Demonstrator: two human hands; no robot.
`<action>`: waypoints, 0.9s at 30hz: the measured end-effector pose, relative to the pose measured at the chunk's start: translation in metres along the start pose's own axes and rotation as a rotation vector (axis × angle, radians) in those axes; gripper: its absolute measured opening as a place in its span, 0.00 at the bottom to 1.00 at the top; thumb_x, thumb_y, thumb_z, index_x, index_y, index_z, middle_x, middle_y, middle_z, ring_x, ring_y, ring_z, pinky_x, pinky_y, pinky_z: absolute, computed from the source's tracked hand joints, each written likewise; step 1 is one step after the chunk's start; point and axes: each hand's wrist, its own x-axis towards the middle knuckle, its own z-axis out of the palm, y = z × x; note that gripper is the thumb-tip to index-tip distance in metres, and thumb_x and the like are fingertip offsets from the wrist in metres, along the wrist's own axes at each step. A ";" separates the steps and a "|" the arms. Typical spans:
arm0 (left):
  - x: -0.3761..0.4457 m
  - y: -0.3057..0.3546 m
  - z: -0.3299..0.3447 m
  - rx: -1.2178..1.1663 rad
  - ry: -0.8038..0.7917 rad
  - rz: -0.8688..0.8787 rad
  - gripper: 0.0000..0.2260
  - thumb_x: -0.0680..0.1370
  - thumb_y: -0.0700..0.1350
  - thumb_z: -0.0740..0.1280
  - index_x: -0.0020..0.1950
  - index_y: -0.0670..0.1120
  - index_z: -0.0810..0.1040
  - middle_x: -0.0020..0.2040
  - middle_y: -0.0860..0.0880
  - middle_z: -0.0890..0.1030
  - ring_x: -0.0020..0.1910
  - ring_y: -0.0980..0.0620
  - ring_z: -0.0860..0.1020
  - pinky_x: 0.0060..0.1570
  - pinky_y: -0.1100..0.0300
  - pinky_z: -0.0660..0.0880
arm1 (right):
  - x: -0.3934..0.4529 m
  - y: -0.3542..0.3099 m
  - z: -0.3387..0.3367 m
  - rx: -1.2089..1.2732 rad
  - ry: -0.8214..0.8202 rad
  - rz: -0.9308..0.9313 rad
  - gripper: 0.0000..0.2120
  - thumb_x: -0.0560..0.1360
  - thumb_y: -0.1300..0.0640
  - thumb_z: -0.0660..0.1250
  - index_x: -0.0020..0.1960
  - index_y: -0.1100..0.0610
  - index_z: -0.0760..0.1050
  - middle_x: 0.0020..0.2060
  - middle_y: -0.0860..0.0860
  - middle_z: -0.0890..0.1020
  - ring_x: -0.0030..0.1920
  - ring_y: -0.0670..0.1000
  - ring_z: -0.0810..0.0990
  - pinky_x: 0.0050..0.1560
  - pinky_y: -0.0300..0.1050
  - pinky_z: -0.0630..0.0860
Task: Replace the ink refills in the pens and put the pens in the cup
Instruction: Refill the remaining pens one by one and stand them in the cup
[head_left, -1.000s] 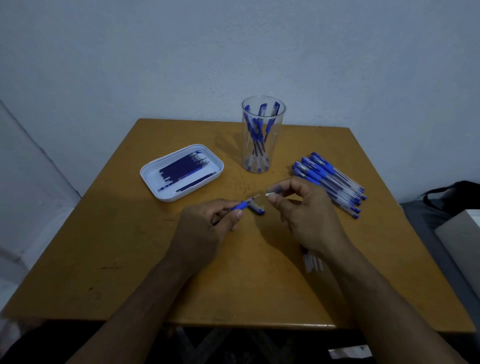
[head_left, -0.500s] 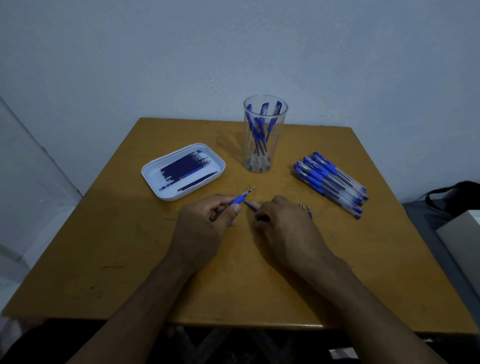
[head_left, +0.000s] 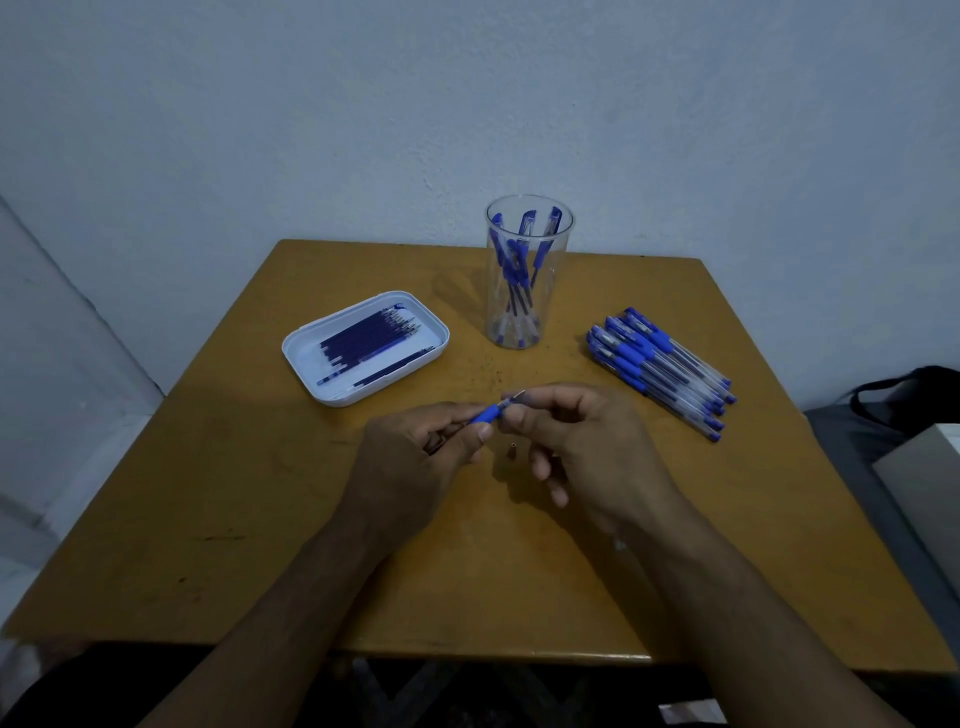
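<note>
From the head camera, a wooden table stands against a pale wall. The left hand curls its fingers round a pen, with the blue grip section sticking out past the thumb toward the right. The right hand pinches the tip end of that pen between thumb and forefinger, its other fingers loosely bent below; the two hands meet over the middle of the table. A small dark piece lies on the tabletop just below the pen tip; what it is cannot be told. Behind the hands, a clear plastic cup stands upright holding several blue-capped pens. To its left sits a white tray with a row of dark ink refills lying in it. To the right of the cup, a pile of capped blue pens lies flat on the table.
</note>
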 end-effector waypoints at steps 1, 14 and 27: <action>0.000 0.000 0.000 -0.018 -0.006 -0.001 0.11 0.78 0.47 0.71 0.60 0.55 0.82 0.40 0.60 0.85 0.40 0.58 0.84 0.40 0.72 0.76 | 0.001 0.001 0.001 0.027 0.022 0.004 0.04 0.77 0.58 0.72 0.50 0.56 0.84 0.29 0.57 0.78 0.24 0.54 0.69 0.21 0.42 0.67; 0.001 -0.009 0.004 0.074 0.021 -0.014 0.12 0.78 0.48 0.72 0.61 0.54 0.83 0.37 0.55 0.84 0.34 0.55 0.80 0.35 0.71 0.73 | 0.010 -0.013 -0.040 0.287 0.531 -0.076 0.03 0.81 0.62 0.66 0.54 0.56 0.76 0.39 0.55 0.84 0.35 0.49 0.78 0.28 0.40 0.73; -0.001 -0.010 0.004 0.120 0.011 0.018 0.12 0.79 0.48 0.72 0.62 0.53 0.83 0.37 0.55 0.84 0.35 0.51 0.81 0.34 0.64 0.77 | -0.004 0.011 -0.015 -0.870 0.279 0.004 0.07 0.79 0.58 0.67 0.55 0.57 0.81 0.45 0.51 0.83 0.44 0.49 0.82 0.46 0.50 0.83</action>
